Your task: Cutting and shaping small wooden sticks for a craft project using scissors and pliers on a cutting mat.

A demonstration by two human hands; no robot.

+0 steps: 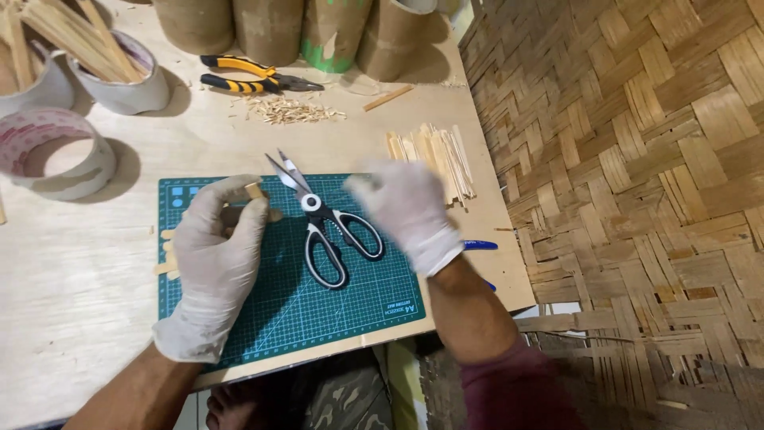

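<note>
Both my hands wear white gloves over a green cutting mat (350, 306). My left hand (216, 255) is curled on a small wooden stick piece (255, 191) at the mat's upper left. My right hand (406, 209) hovers blurred at the mat's upper right edge with nothing seen in it. Black-and-white scissors (322, 223) lie slightly open on the mat between the two hands. A few short flat stick pieces (167, 253) lie at the mat's left edge, partly under my left hand.
A pile of thin wooden sticks (436, 159) lies beyond my right hand. Yellow-black pliers (251, 76) and wood shavings (288, 110) sit farther back. Tape rolls (56, 155) and cups of sticks (119, 72) stand left. Cardboard tubes (270, 28) line the back. A blue pen (480, 245) lies right.
</note>
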